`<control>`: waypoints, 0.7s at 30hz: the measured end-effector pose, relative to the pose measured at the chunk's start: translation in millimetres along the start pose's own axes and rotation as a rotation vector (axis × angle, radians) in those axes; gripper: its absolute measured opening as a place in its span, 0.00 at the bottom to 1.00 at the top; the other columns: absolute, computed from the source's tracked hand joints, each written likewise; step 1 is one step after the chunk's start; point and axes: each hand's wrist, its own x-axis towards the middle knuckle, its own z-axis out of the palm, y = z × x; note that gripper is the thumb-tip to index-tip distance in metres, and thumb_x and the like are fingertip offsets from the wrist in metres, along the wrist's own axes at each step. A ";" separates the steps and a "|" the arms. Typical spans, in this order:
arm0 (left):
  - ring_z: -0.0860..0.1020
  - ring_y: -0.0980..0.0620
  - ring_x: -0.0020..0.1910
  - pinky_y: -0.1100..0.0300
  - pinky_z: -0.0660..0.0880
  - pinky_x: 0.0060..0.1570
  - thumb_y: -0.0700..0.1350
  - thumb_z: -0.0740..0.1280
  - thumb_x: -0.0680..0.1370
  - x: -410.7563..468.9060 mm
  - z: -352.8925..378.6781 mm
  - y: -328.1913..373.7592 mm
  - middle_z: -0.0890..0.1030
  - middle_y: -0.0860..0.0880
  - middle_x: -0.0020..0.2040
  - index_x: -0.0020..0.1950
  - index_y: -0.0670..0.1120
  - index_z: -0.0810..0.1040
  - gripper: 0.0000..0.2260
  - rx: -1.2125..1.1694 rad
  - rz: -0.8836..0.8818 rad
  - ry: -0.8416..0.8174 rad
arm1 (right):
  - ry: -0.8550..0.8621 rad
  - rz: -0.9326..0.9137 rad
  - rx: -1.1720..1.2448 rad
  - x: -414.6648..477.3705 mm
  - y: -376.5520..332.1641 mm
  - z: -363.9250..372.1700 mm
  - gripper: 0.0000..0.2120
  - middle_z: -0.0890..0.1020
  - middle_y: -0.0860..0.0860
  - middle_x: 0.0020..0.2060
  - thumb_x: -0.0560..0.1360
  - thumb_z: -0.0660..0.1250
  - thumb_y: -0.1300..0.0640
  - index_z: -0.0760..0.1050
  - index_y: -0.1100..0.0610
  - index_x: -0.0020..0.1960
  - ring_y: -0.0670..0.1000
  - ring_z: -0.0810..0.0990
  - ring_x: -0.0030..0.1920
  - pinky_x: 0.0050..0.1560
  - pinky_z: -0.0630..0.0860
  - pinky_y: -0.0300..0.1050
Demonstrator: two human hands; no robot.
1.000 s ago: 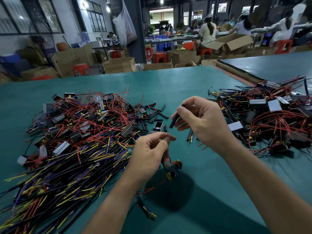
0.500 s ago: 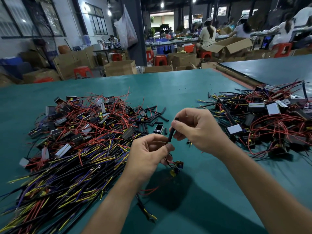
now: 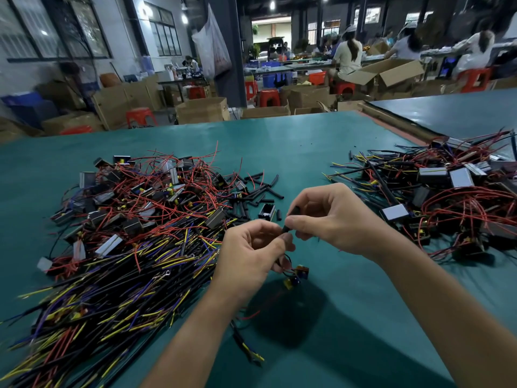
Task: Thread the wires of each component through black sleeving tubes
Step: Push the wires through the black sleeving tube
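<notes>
My right hand [image 3: 333, 217] pinches a short black sleeving tube [image 3: 291, 219] between thumb and fingers. My left hand [image 3: 249, 256] pinches the wires of a small component [image 3: 298, 274] just below the tube's lower end; the component, with yellow and blue parts, dangles under my left fingers. The two hands almost touch at the tube. The wire tips are hidden by my fingers.
A big heap of components with red wires and sleeved leads [image 3: 134, 228] covers the green table [image 3: 293, 141] on the left. Loose black tubes [image 3: 257, 191] lie behind my hands. Another pile of components [image 3: 447, 197] sits at the right. Cardboard boxes and seated people fill the background.
My right hand has brought the black tube down and left to my left hand. The gap between the hands has closed and the tube now meets the wires.
</notes>
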 end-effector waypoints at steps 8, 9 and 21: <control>0.78 0.53 0.27 0.64 0.74 0.28 0.32 0.72 0.72 -0.7 0.1 2.0 0.83 0.48 0.33 0.44 0.38 0.80 0.04 0.013 0.032 -0.040 | -0.086 0.022 -0.065 -1.0 1.1 -0.5 0.03 0.81 0.56 0.28 0.73 0.73 0.63 0.81 0.60 0.40 0.48 0.77 0.30 0.34 0.73 0.43; 0.79 0.52 0.28 0.64 0.74 0.29 0.33 0.73 0.72 -0.3 -0.6 0.8 0.82 0.48 0.33 0.43 0.39 0.81 0.04 0.028 0.035 -0.026 | -0.068 0.021 -0.059 -0.4 1.2 -1.0 0.04 0.80 0.55 0.28 0.73 0.73 0.64 0.81 0.60 0.39 0.48 0.77 0.30 0.34 0.73 0.42; 0.78 0.53 0.32 0.60 0.78 0.36 0.34 0.80 0.64 0.6 -6.9 -4.9 0.83 0.49 0.33 0.37 0.49 0.84 0.11 0.125 -0.066 -0.038 | 0.029 0.032 -0.119 -0.4 1.5 -7.2 0.06 0.79 0.53 0.27 0.73 0.72 0.63 0.80 0.61 0.37 0.48 0.76 0.29 0.31 0.72 0.43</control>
